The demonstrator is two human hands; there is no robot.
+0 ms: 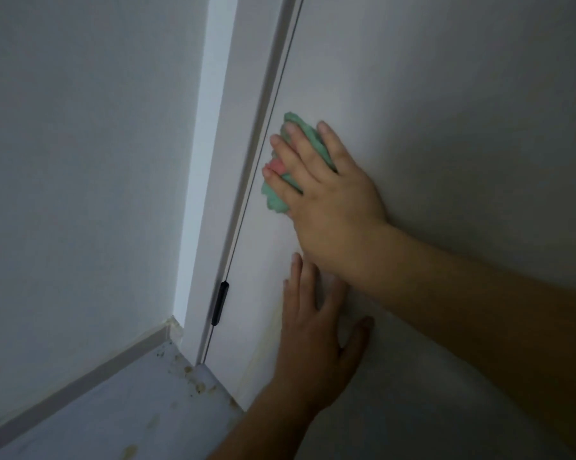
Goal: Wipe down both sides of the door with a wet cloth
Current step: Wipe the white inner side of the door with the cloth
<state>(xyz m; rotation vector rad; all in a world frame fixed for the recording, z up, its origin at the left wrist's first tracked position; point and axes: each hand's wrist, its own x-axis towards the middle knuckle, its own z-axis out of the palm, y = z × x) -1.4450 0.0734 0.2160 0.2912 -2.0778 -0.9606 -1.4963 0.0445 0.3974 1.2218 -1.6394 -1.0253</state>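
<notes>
Head view: the right hand [326, 200] presses a bunched green cloth [273, 197] flat against the door [429, 94]. Its fingers lie fairly straight and splayed over the cloth, probably to spread pressure rather than to grip it. The cloth sits just beside the door's hinge-side edge, with the black hinge [219, 303] at about 7 o'clock from it. The left hand [313, 336], at 6 o'clock from the cloth, rests on the door with fingers wide and holds nothing; it likely steadies the panel against the push. The speckled floor [114, 410] lies at 7 o'clock.
</notes>
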